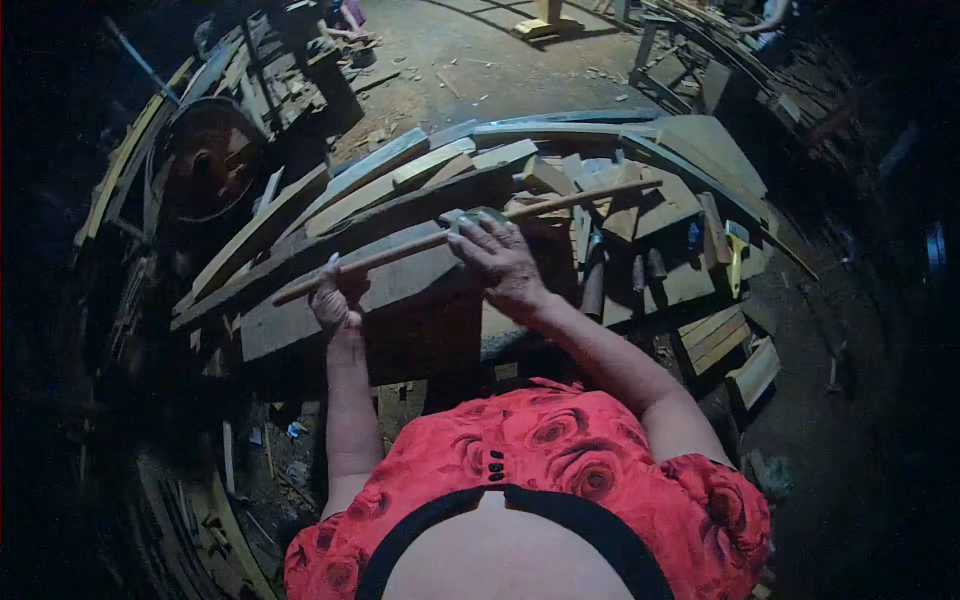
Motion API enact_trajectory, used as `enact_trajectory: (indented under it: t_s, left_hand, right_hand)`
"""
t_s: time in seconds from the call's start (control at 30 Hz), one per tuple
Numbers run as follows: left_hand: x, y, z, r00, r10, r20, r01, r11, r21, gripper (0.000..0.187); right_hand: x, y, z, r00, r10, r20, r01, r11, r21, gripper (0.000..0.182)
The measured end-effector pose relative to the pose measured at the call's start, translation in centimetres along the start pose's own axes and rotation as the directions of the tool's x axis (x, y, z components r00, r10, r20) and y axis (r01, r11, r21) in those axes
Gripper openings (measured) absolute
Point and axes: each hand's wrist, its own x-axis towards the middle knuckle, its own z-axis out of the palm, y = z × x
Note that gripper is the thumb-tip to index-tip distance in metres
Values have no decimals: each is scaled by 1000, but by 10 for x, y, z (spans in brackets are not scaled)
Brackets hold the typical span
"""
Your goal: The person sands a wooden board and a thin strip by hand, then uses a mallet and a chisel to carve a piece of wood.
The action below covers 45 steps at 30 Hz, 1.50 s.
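A long thin wooden rod (590, 196) lies slanted above the workbench (400, 295), its right end higher in view. Near the rod's left end, my left hand (334, 300) has its fingers closed around it. My right hand (498, 262) rests over the middle of the rod, fingers bent together over a small greenish-grey piece (470, 216) that touches the rod. What that piece is cannot be made out. A dark wooden beam (400, 217) runs behind the rod.
Wood strips (375, 170) are piled beyond the beam. Tools with dark handles (593, 280) and a yellow-handled brush (737, 262) lie at the right. A round metal container (205, 160) stands at the left. Parts of other people show at the top edge.
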Motion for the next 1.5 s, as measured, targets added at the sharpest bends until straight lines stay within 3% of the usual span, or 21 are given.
enact_trajectory:
  t_s: [0.03,0.07,0.13,0.17,0.27,0.33,0.4,0.43,0.47,0.63,0.8,0.83,0.87,0.9,1.1,1.17,1.23,1.33,1.37,1.43,1.5]
  left_hand:
    - [2,2,-4,997,-41,60,41,999,0,29]
    - [-21,11,29,990,23,-139,-14,998,68,30]
    - [-20,13,31,989,0,-151,7,999,40,27]
    - [-21,13,29,990,-36,-138,39,999,18,25]
    - [-35,22,44,990,24,-136,-24,1000,-1,24]
    - [-36,23,42,990,4,-144,3,999,49,24]
    - [-32,18,36,992,8,-124,4,995,98,26]
    - [-33,18,36,993,4,-122,7,996,94,26]
    - [-33,17,36,991,31,-130,-21,997,74,25]
    - [-30,13,31,996,-9,-87,5,999,-50,26]
    - [-32,4,16,992,108,68,-105,993,-44,25]
    - [-33,6,18,994,106,40,-106,994,-5,25]
    - [-28,1,12,994,103,37,-103,995,-10,25]
    - [-20,-7,1,986,135,98,-128,989,-71,24]
    - [-33,-4,13,962,200,187,-176,975,-138,20]
    - [-30,-3,3,956,208,207,-179,972,-149,19]
    - [-41,7,11,947,176,270,-210,972,104,34]
    - [-45,21,25,955,132,265,-177,972,154,33]
    - [-45,20,25,961,73,267,-112,985,134,27]
    - [-57,28,35,932,186,312,-243,957,156,43]
    - [-60,38,38,974,25,225,-36,998,44,60]
  right_hand:
    - [4,9,-4,998,-60,20,59,998,29,51]
    - [1,23,-13,999,-31,23,32,999,-22,48]
    - [-17,102,-16,983,-101,-154,164,860,482,43]
    - [-26,110,-13,974,126,-188,-155,977,-145,36]
    - [-22,130,-22,972,76,-221,-153,923,-354,32]
    - [-11,100,-10,949,291,-119,-313,910,-272,36]
    - [11,52,15,974,-111,-196,161,952,260,45]
    - [10,9,27,992,-13,-123,62,913,403,49]
    - [21,-25,29,997,-57,57,58,998,-14,55]
    - [30,-44,22,973,-183,138,173,982,82,51]
    - [-8,84,-28,986,-28,-166,49,991,126,34]
    - [-16,102,-46,979,158,-132,-175,975,-134,25]
    - [-38,157,-47,925,379,-30,-376,923,83,31]
    - [-47,191,-57,932,359,-50,-357,887,-292,34]
    - [-55,260,-89,636,769,-69,-766,617,-181,40]
    - [-52,244,-70,723,685,-92,-685,693,-224,38]
    - [-52,215,-42,853,503,-136,-519,791,-325,34]
    - [-7,84,-16,977,165,-136,-177,981,-84,33]
    - [4,54,-4,990,35,-138,-29,999,45,35]
    - [21,-18,5,996,35,84,-28,995,-93,48]
    - [37,-54,22,987,-66,147,66,998,6,48]
